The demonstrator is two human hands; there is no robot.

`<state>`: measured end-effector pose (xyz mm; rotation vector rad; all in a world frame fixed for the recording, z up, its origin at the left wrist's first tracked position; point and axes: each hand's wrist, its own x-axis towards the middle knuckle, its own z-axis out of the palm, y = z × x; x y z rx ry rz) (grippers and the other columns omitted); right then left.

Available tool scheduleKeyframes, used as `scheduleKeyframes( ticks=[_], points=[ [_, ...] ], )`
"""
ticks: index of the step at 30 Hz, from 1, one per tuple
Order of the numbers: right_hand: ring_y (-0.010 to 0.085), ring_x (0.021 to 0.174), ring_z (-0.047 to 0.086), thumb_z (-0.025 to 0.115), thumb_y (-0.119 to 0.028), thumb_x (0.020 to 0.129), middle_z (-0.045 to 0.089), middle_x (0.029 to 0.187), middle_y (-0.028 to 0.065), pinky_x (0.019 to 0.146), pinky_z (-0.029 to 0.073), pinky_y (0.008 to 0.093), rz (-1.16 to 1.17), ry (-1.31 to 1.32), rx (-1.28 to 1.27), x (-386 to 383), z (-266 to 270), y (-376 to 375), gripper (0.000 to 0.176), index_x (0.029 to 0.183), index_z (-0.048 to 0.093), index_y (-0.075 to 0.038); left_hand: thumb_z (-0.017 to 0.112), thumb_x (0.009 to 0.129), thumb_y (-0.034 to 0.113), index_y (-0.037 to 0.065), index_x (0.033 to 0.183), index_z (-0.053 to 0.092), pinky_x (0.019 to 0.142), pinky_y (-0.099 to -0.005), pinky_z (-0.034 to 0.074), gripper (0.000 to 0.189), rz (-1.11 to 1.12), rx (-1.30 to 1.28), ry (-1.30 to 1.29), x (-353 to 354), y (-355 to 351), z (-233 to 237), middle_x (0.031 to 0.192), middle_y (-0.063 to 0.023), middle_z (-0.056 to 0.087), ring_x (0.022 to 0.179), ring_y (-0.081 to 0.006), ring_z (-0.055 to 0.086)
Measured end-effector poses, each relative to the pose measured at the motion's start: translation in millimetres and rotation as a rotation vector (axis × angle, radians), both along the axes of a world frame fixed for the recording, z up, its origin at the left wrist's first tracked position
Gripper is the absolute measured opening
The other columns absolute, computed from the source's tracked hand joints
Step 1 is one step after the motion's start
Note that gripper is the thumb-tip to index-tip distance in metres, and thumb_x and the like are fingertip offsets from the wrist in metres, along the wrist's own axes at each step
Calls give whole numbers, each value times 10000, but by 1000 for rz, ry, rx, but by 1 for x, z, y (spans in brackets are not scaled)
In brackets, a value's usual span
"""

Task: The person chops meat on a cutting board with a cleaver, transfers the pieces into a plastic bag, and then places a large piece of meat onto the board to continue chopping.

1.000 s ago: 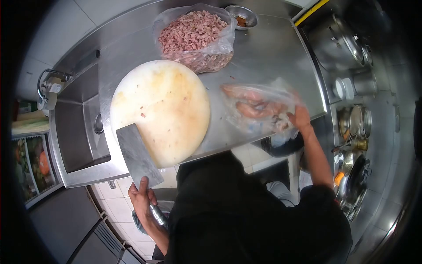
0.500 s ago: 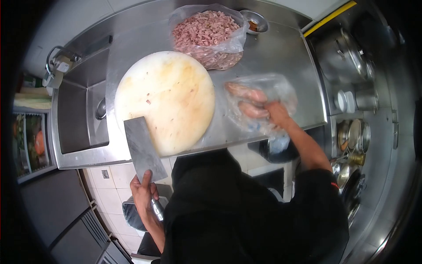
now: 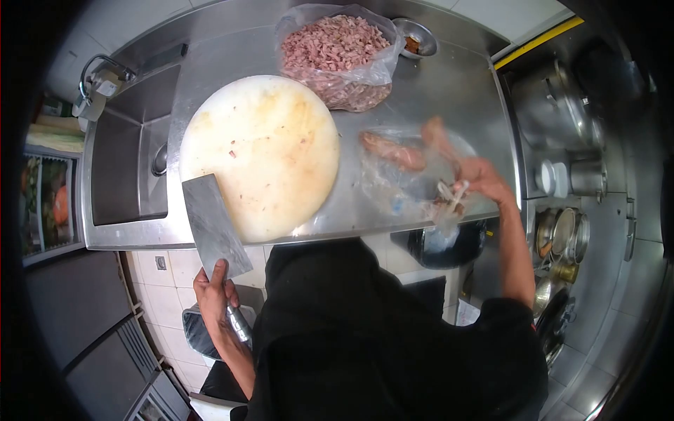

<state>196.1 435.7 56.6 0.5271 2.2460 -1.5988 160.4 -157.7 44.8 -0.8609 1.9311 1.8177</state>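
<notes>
My left hand (image 3: 216,291) is closed on a cleaver (image 3: 214,224) whose broad blade overlaps the near left edge of the round white cutting board (image 3: 274,151). A few tiny meat scraps lie on that board. Over a clear plastic bag (image 3: 382,189) on the counter, my right hand (image 3: 481,177) is closed on a long pink piece of meat (image 3: 439,137), blurred by motion. A second piece of meat (image 3: 394,150) stays at the bag, left of the hand. The bag's twisted opening (image 3: 449,200) lies just below my right hand.
A large bag of chopped pink meat (image 3: 337,52) stands behind the board, beside a small metal bowl (image 3: 415,38). The sink (image 3: 130,161) is at the left, and a black-lined bin (image 3: 449,247) sits under the counter's front edge. Pots (image 3: 554,105) stand at the right.
My right hand has lifted one piece of meat from the bag and swung up and to the right. My left hand still holds the cleaver; the view has shifted slightly.
</notes>
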Motion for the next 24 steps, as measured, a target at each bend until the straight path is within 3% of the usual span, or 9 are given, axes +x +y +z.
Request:
scheduleKeyframes(
  ticks=[4, 7, 8, 11, 13, 15, 18, 22, 24],
  points=[
    [167, 783, 620, 791, -89, 709, 632, 849, 28, 776, 519, 324, 21, 221, -414, -1, 12, 10, 396, 1069, 665, 19, 709, 972, 221, 12, 939, 614, 330, -280, 337, 232, 9, 35, 12, -1, 3, -7, 566, -13, 488, 375, -112, 395],
    [210, 826, 604, 752, -203, 713, 623, 877, 44, 888, 484, 355, -296, 450, -616, -5, 32, -12, 556, 1193, 598, 32, 711, 967, 218, 17, 951, 611, 330, -276, 339, 225, -4, 13, 4, -3, 9, -7, 560, -10, 483, 375, -108, 393],
    [183, 788, 565, 704, -241, 783, 549, 809, 30, 836, 475, 320, -509, 436, -452, -13, 46, -28, 527, 1205, 561, 40, 709, 967, 216, 20, 952, 610, 330, -275, 338, 220, -6, 8, 7, -4, 11, -7, 557, -8, 481, 374, -108, 393],
    [149, 772, 543, 674, -227, 847, 535, 794, 38, 777, 462, 289, -292, 606, -603, -40, 56, -21, 402, 1128, 581, 45, 701, 968, 217, 33, 956, 606, 330, -271, 338, 208, -13, -8, 6, -6, 16, -6, 545, -7, 472, 368, -110, 396],
    [131, 697, 535, 688, -178, 869, 548, 775, 27, 684, 448, 278, -247, 656, -602, -67, 77, -39, 384, 1182, 593, 24, 695, 971, 221, 40, 957, 605, 330, -270, 336, 203, -23, -14, 5, -7, 18, -5, 533, -8, 464, 360, -114, 396],
    [114, 640, 524, 709, -167, 876, 558, 742, 8, 618, 440, 284, -174, 719, -442, -92, 104, -74, 297, 1116, 650, -3, 690, 975, 228, 47, 958, 603, 328, -269, 331, 201, -36, -16, 12, -6, 18, -4, 518, -10, 454, 351, -118, 395],
    [99, 650, 555, 727, -192, 844, 614, 715, -4, 614, 467, 312, 29, 811, -118, -135, 122, -131, 176, 803, 724, -21, 680, 982, 232, 42, 969, 604, 325, -270, 322, 205, 6, -37, 15, -2, 21, 4, 501, -15, 443, 340, -124, 389],
    [294, 722, 717, 731, -306, 719, 729, 735, 160, 703, 543, 362, 201, 655, 147, -184, 105, -230, 315, 753, 731, 8, 671, 994, 230, 30, 976, 614, 329, -276, 314, 209, 76, -59, 43, 10, 12, 11, 524, -19, 466, 368, -122, 412],
    [343, 724, 718, 717, -299, 781, 721, 732, 169, 668, 543, 424, 302, 708, 459, -203, 74, -283, 294, 808, 745, -8, 677, 991, 222, 18, 971, 621, 330, -275, 315, 213, 146, -56, 54, 17, 8, 19, 527, -27, 475, 369, -124, 420]
  ],
)
